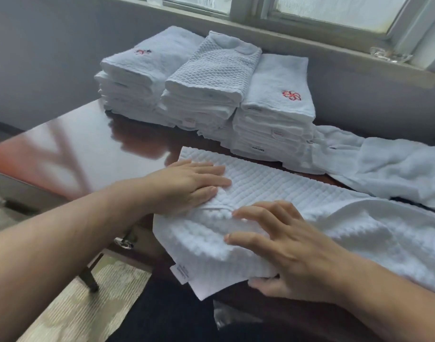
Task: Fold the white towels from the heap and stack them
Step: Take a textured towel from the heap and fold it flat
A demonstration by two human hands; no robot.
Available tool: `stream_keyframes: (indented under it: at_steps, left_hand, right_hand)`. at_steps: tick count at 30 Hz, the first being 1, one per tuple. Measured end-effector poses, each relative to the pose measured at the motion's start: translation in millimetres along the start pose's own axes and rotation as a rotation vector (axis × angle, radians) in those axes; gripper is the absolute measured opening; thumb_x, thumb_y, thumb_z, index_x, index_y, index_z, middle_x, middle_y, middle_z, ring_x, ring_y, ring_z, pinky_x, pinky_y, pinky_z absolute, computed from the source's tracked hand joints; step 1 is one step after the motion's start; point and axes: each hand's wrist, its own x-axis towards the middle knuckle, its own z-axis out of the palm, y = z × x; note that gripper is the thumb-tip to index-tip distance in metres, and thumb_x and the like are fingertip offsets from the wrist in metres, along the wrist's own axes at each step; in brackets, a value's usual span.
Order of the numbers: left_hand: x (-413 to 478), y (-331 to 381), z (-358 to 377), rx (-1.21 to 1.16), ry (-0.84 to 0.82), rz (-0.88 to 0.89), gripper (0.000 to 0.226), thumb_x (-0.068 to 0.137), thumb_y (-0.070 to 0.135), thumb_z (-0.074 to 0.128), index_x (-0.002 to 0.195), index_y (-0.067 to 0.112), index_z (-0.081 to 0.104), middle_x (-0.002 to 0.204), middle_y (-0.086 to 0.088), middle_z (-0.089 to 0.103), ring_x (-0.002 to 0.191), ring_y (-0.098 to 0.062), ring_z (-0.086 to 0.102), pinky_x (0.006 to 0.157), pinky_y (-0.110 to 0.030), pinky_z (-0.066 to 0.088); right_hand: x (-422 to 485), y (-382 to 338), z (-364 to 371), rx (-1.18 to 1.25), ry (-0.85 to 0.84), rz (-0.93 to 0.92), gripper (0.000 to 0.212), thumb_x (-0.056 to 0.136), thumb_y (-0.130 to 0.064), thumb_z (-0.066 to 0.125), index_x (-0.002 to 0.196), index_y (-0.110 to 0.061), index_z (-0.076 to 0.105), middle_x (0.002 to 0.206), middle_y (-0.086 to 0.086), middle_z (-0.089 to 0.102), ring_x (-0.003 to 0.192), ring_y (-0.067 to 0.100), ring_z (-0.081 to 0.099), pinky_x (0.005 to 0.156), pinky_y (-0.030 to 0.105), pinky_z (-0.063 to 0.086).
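A white waffle-weave towel [297, 193] lies lengthwise across the dark table, its near end hanging over the front edge with a label showing. My left hand [191, 183] presses flat on its left part, fingers together. My right hand [290, 250] rests on the bunched near fold, fingers spread and thumb under the hanging edge. Behind stand three stacks of folded white towels: the left stack [137, 77], the middle stack [211, 82] and the right stack [275, 114], which has a red emblem on top. Unfolded towels [384, 166] lie heaped at the right.
The glossy dark wooden table [88, 149] ends at the left over a carpeted floor [93, 299]. A grey wall and a window sill [310, 43] run behind the stacks. A clear plastic scrap [226, 314] lies near my lap.
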Motion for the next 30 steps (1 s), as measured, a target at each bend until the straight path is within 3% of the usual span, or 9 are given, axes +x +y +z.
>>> stream_keyframes:
  at_steps: [5,7,11,14,19,24,26,28,30]
  left_hand:
    - [7.0,-4.6,-1.2,-0.086,0.112,0.051,0.04,0.101,0.051,0.045,0.141,0.055,0.044,0.16,0.023,0.027,0.149,0.002,0.016,0.124,-0.037,0.009]
    - [4.4,-2.6,0.1,-0.18,0.193,0.047,0.034,0.097,0.048,0.056,0.132,0.052,0.058,0.152,0.021,0.042,0.144,-0.001,0.029,0.121,-0.034,0.02]
    - [-6.9,0.7,2.8,-0.397,0.41,0.022,0.018,0.087,0.028,0.077,0.094,0.044,0.075,0.105,0.018,0.062,0.104,-0.006,0.052,0.095,-0.022,0.039]
    - [-18.5,3.4,-0.3,-0.6,0.376,0.038,0.019,0.093,0.015,0.07,0.094,0.033,0.077,0.092,0.006,0.069,0.078,-0.01,0.061,0.069,-0.023,0.049]
    - [-34.6,-11.5,-3.3,-0.829,0.21,0.045,0.037,0.098,0.054,0.043,0.115,0.037,0.071,0.108,0.005,0.073,0.105,-0.014,0.067,0.095,-0.032,0.05]
    - [-40.0,-31.5,10.0,-1.224,0.081,0.129,0.076,0.092,0.081,0.023,0.141,0.032,0.057,0.147,0.004,0.054,0.141,-0.016,0.044,0.119,-0.042,0.025]
    - [-42.8,-33.5,12.3,-1.306,0.1,0.134,0.074,0.09,0.082,0.033,0.141,0.034,0.055,0.149,0.006,0.052,0.142,-0.013,0.043,0.119,-0.036,0.03]
    - [-43.0,-30.9,12.5,-1.122,0.229,0.084,0.066,0.089,0.076,0.048,0.139,0.034,0.056,0.143,0.002,0.058,0.137,-0.02,0.05,0.113,-0.044,0.039]
    - [-39.9,-21.9,9.5,-0.918,0.368,-0.042,0.042,0.086,0.062,0.062,0.121,0.039,0.066,0.119,0.005,0.072,0.111,-0.015,0.068,0.097,-0.045,0.052]
  right_hand:
    - [5.9,3.1,-7.5,-0.069,-0.04,-0.087,0.076,0.074,-0.055,0.077,0.138,-0.032,0.044,0.142,0.007,0.043,0.122,0.028,0.05,0.097,0.042,0.044]
    - [7.0,0.8,-9.3,-0.061,0.012,-0.137,0.059,0.083,-0.044,0.074,0.135,-0.033,0.048,0.138,0.009,0.046,0.115,0.028,0.055,0.091,0.039,0.047]
    - [9.6,-3.6,-11.5,-0.118,0.172,-0.247,0.007,0.092,-0.018,0.068,0.098,-0.021,0.07,0.111,0.01,0.067,0.093,0.027,0.063,0.078,0.037,0.048]
    - [15.0,1.4,-16.5,-0.195,0.262,-0.219,0.012,0.093,-0.015,0.068,0.082,-0.013,0.071,0.103,0.01,0.07,0.089,0.028,0.065,0.077,0.039,0.048]
    - [28.0,13.2,-22.3,-0.042,0.375,0.068,0.019,0.098,-0.02,0.063,0.085,-0.008,0.069,0.099,0.007,0.068,0.088,0.027,0.063,0.076,0.041,0.05]
    - [54.8,28.0,-27.1,0.371,0.461,0.632,0.017,0.104,-0.036,0.047,0.092,-0.025,0.052,0.072,-0.014,0.055,0.079,-0.002,0.056,0.065,0.01,0.04]
    - [68.5,44.8,-23.5,0.385,0.409,0.725,0.016,0.105,-0.032,0.048,0.09,-0.028,0.05,0.072,-0.013,0.056,0.077,0.001,0.056,0.058,0.014,0.037]
    - [83.8,62.8,-17.3,0.375,0.311,0.782,0.015,0.105,-0.032,0.048,0.09,-0.03,0.051,0.076,-0.015,0.055,0.074,0.007,0.052,0.06,0.029,0.036]
    - [98.5,76.8,-9.0,0.397,0.245,0.815,0.013,0.105,-0.035,0.048,0.093,-0.029,0.052,0.08,-0.016,0.054,0.081,0.015,0.052,0.066,0.034,0.034]
